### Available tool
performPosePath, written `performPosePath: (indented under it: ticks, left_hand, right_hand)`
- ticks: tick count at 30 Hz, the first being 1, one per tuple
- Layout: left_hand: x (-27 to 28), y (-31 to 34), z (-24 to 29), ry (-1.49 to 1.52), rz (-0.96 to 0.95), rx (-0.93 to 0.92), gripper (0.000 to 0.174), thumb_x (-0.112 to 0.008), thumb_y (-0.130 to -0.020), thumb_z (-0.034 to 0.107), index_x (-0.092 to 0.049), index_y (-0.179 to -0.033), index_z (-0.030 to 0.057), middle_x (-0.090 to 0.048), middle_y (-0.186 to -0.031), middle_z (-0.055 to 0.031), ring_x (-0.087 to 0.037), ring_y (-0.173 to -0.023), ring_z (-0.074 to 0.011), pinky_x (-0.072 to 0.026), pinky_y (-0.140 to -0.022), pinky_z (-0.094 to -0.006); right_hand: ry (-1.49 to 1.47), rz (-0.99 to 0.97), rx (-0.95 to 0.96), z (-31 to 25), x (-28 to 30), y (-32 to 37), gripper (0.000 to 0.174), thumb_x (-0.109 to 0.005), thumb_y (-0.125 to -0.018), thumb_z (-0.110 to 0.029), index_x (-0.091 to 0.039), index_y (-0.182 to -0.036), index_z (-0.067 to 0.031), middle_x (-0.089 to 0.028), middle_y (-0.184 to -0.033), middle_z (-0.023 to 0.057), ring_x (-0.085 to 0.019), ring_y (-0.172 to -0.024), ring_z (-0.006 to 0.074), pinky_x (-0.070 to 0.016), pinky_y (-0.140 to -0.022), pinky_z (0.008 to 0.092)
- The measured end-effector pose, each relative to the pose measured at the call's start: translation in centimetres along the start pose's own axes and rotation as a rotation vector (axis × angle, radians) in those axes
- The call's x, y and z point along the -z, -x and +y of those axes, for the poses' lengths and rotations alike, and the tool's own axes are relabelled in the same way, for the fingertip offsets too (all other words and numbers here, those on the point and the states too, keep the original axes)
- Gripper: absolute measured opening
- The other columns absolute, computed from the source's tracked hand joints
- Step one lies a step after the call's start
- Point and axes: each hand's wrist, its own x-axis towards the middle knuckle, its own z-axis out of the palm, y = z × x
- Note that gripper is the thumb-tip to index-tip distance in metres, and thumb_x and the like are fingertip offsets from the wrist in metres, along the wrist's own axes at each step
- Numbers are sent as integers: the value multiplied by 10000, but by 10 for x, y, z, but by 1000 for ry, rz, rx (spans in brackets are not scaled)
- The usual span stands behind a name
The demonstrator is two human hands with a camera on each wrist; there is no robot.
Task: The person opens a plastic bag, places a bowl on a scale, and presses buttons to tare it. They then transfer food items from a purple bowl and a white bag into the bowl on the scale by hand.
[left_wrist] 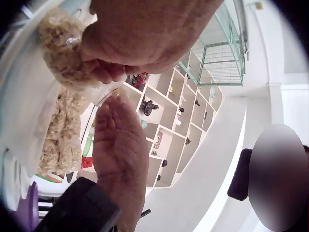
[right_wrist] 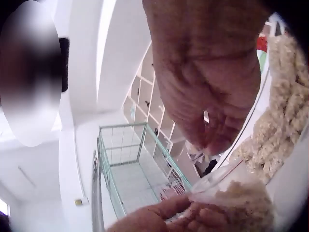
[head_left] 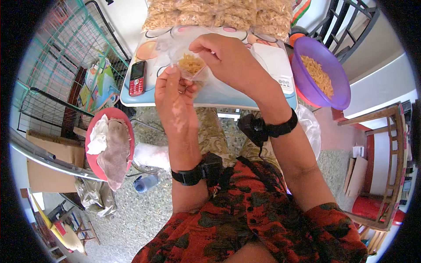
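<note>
My left hand (head_left: 177, 94) grips a clear zip bag (right_wrist: 246, 205) by its near side, thumb over the rim. Thin yellow-brown snack pieces (head_left: 191, 64) partly fill the bag, whose mouth is spread open over the table. Just above that mouth hovers my right hand (head_left: 237, 61), palm down, fingers loosely bent and fingertips close to the rim. Nothing shows between those fingers. In the left wrist view the right fingers (left_wrist: 116, 116) overlap the bag's edge.
Filled snack bags (head_left: 219, 15) are stacked at the table's far side. A white scale (head_left: 274, 65) lies at the right, beside a purple basin (head_left: 342, 87) of loose pieces. At the left are a red phone (head_left: 137, 79) and a red stool (head_left: 94, 162) with cloths.
</note>
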Motion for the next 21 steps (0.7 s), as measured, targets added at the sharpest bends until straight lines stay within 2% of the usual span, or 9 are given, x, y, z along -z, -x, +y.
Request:
performPosePath:
  ticks: [2, 5, 8, 12, 15, 16, 19, 20, 21]
  left_hand:
    - [-2, 0, 0, -3, 27, 1, 223, -683, -943, 235, -584, -1039, 60, -600, -820, -4, -562, -696, -93, -489, -615, -249]
    - [5, 3, -4, 5, 63, 19, 188, -671, -951, 218, -583, -1026, 69, -593, -810, 4, -552, -687, -87, -477, -606, -239]
    - [0, 0, 1, 14, 60, 38, 166, -658, -961, 215, -582, -1011, 77, -589, -805, 8, -544, -689, -79, -458, -601, -235]
    - [11, -7, -1, -14, -26, 30, 167, -645, -972, 230, -579, -1001, 79, -594, -810, 10, -540, -696, -69, -438, -599, -231]
    - [5, -5, 8, -24, -8, 5, 176, -640, -977, 241, -583, -1008, 78, -600, -822, 14, -541, -702, -65, -429, -595, -228]
    - [-2, -2, 11, -33, 39, 6, 179, -641, -977, 244, -585, -1011, 78, -601, -826, 16, -542, -702, -65, -425, -591, -225]
    - [-9, 0, 19, -69, 105, 22, 167, -645, -970, 228, -604, -1010, 70, -594, -798, 25, -534, -670, -58, -405, -570, -215]
    - [-10, 0, 19, -82, 115, 24, 161, -645, -968, 221, -609, -1003, 68, -592, -788, 26, -530, -660, -56, -401, -566, -213]
    - [-11, 1, 20, -95, 126, 28, 154, -646, -965, 214, -614, -997, 67, -590, -778, 27, -527, -650, -54, -398, -562, -211]
  right_hand:
    - [111, 81, 101, 4, 0, 6, 236, -517, -893, 1, -677, -1059, -52, -703, -1007, 114, -619, -1045, 296, -503, -862, 398]
    - [217, 125, 294, 4, -8, 14, 161, -590, -833, -193, -697, -865, -75, -695, -893, 151, -633, -865, 356, -523, -765, 431]
    - [300, 64, 374, 0, -16, 15, 134, -593, -811, -178, -693, -825, -90, -691, -843, 118, -623, -811, 327, -517, -729, 414]
    - [242, -105, 301, -8, -16, 10, 163, -559, -794, 22, -647, -923, -27, -654, -936, 120, -578, -956, 351, -478, -857, 410]
    - [75, 127, 307, -10, -19, 12, 187, -556, -790, 36, -633, -953, -13, -631, -1062, 142, -563, -1034, 358, -469, -907, 418]
    - [38, 158, 298, -8, -16, 15, 304, -532, -795, 60, -615, -1078, -14, -576, -1195, 172, -539, -1109, 372, -459, -950, 421]
    - [-5, 302, 115, -8, -22, 25, 442, -493, -802, 78, -560, -1227, -26, -548, -1245, 192, -522, -1124, 400, -444, -980, 433]
    - [38, 286, 81, 0, -28, 30, 534, -495, -823, 70, -489, -1346, -33, -537, -1238, 192, -536, -1109, 369, -476, -929, 409]
    - [-61, 251, 22, 1, -31, 34, 516, -506, -835, 41, -481, -1346, -22, -539, -1236, 210, -526, -1130, 386, -460, -959, 426]
